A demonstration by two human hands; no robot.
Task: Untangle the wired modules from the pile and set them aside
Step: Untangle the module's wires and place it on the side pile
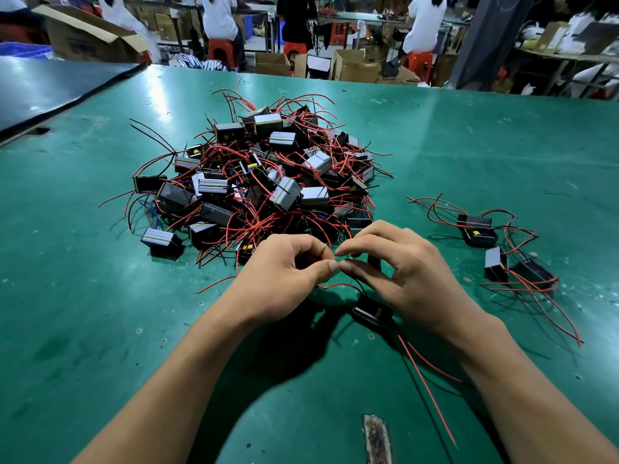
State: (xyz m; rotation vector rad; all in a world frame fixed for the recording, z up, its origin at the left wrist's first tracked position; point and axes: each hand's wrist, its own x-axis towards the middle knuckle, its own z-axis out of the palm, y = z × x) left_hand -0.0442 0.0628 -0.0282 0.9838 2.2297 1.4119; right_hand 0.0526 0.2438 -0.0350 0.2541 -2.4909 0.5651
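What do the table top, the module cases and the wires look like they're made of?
The table top looks like a green rubber or vinyl mat, semi-gloss: it reflects light and shows scuffs. The module cases seem black plastic, some with a silvery face, perhaps metal or foil. The wires have red or black flexible insulation, likely plastic; they curl loosely.

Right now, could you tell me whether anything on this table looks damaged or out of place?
Yes: the green table has a torn strip close in front of the person, where the green surface is missing and a grey-brown layer shows. Nothing else stands out.
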